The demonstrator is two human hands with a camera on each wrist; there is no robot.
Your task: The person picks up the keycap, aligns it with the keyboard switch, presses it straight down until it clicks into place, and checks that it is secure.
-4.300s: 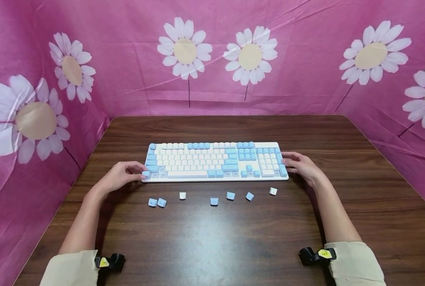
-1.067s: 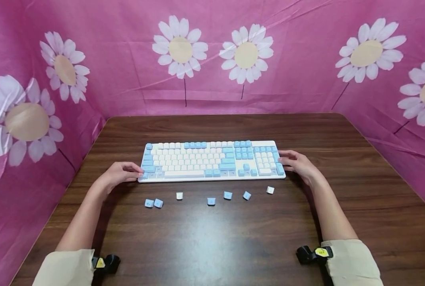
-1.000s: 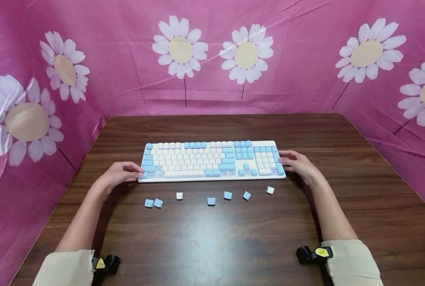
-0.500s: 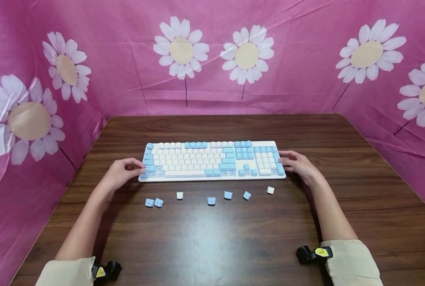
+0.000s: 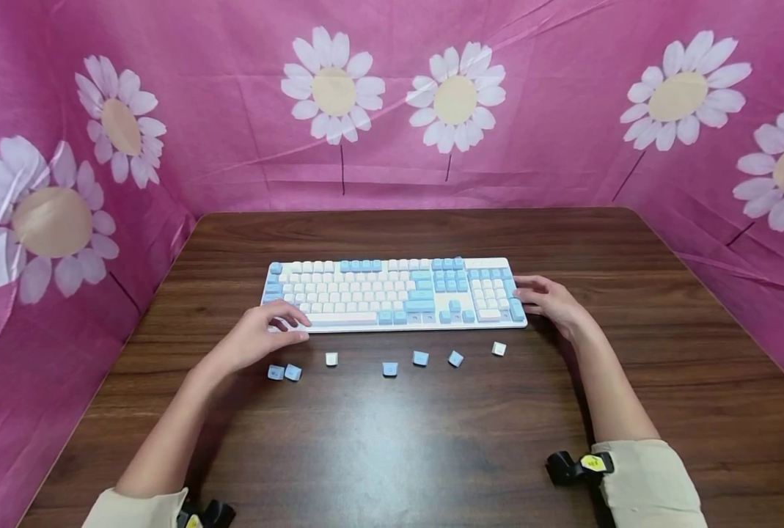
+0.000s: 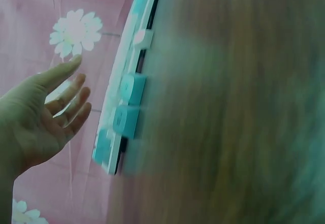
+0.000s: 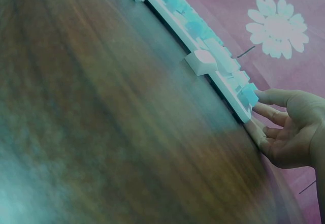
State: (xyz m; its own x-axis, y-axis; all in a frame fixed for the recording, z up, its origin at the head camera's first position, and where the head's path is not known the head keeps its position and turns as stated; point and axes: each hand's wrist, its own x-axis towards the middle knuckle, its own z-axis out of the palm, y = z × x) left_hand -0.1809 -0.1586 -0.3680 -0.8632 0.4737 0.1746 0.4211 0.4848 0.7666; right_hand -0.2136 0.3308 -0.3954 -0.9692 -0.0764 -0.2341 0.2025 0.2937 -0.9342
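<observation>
A white and light-blue keyboard (image 5: 358, 297) lies on the table, some key positions in its bottom row bare. My left hand (image 5: 259, 334) hovers over the keyboard's lower-left corner and hides part of it; in the left wrist view its thumb and fingers stand apart with nothing between them. With loosely extended fingers, my right hand (image 5: 550, 302) touches the keyboard's right end; the right wrist view has the thumb against a blue corner key (image 7: 249, 95). In front lie loose keycaps: a blue pair (image 5: 284, 372), a white one (image 5: 331, 359), several more blue ones and another white keycap (image 5: 499, 349).
The brown wood-grain table (image 5: 392, 455) extends around the keyboard on every side. A pink cloth (image 5: 392, 147) printed with daisies hangs behind the table and along both sides.
My left hand has left the keyboard's left end and moved right and toward me, over the lower-left keys. The right hand stays at the right end. Keyboard and loose keycaps have not visibly moved.
</observation>
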